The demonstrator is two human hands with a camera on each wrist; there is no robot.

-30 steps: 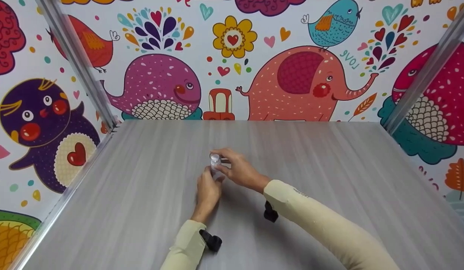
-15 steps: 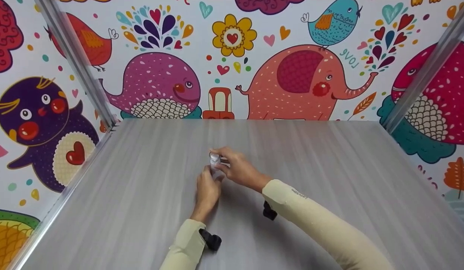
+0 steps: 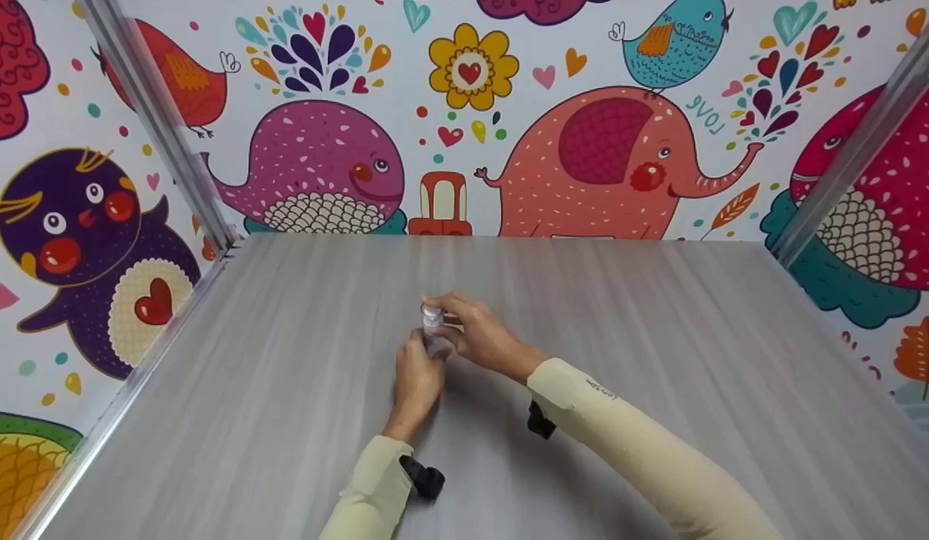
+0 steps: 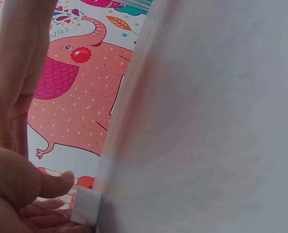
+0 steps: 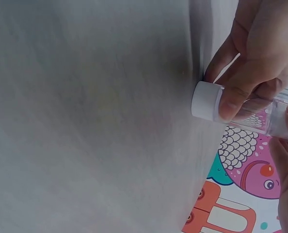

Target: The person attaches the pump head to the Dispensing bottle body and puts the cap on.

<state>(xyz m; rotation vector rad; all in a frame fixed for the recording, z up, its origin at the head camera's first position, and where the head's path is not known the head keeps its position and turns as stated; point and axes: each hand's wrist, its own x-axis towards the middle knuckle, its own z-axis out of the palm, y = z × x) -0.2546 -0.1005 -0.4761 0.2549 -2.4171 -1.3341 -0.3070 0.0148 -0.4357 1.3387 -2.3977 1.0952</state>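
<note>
Backdrop wall: cartoon print, only readable writing is "LOVE" next to the elephant, printed tilted. Whale, bird, flower also on it. No readable label or brand on anything else; small mark on the right sleeve is too small to read.

Grey wood-grain table fills the lower frame, 2 metal posts at the back corners.

2 cream sleeves, black strap mount at the left wrist, another under the right.

Left hand: fingers curled round the lower body of the small clear bottle, gripping it mid-table, just above the surface.

Right hand: thumb and fingertips pinch the white cap on top of the bottle. Right wrist view shows the cap seated on the neck, clear body behind it.

Bottle body mostly hidden by both hands in the head view. Nothing between camera and hands.
</note>
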